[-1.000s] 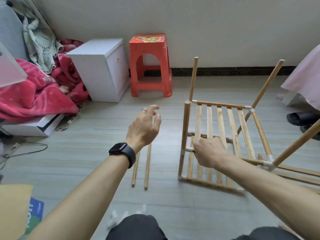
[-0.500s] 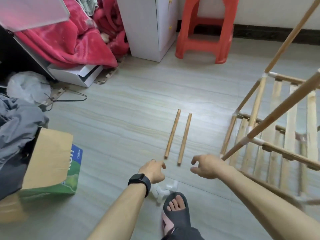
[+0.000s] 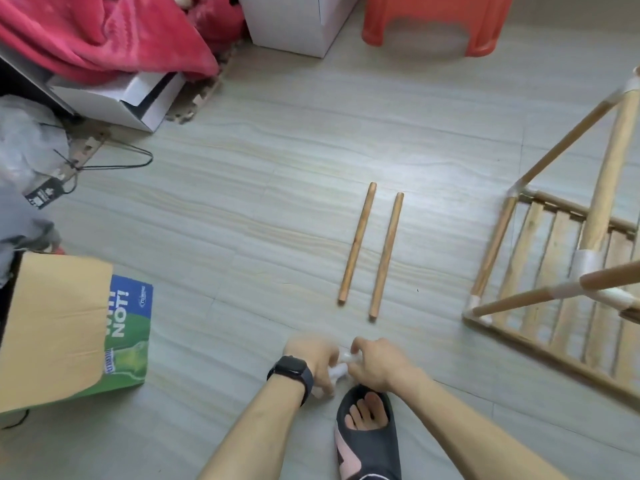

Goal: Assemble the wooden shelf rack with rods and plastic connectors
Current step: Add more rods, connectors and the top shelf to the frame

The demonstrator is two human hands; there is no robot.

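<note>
Two loose wooden rods [image 3: 357, 242] [image 3: 386, 255] lie side by side on the floor ahead of me. The part-built wooden rack [image 3: 554, 268], slats and rods joined by white plastic connectors, stands at the right. Low in the view, white plastic connectors [image 3: 341, 367] lie on the floor by my foot. My left hand [image 3: 311, 356], with a black watch on the wrist, and my right hand [image 3: 375, 363] are both down on them with fingers curled around the white pieces. Which hand grips which piece is partly hidden.
My foot in a dark slipper [image 3: 369, 434] is just below the hands. A cardboard box [image 3: 69, 327] sits at the left. Further back are a white carton [image 3: 117, 98], red blanket [image 3: 104, 32], white cabinet [image 3: 298, 22], red stool [image 3: 436, 22] and a wire hanger [image 3: 114, 164].
I have looked down from the rack to the floor. My right hand let go of the rack, and both hands dropped to the white connectors by my foot and closed on them.
</note>
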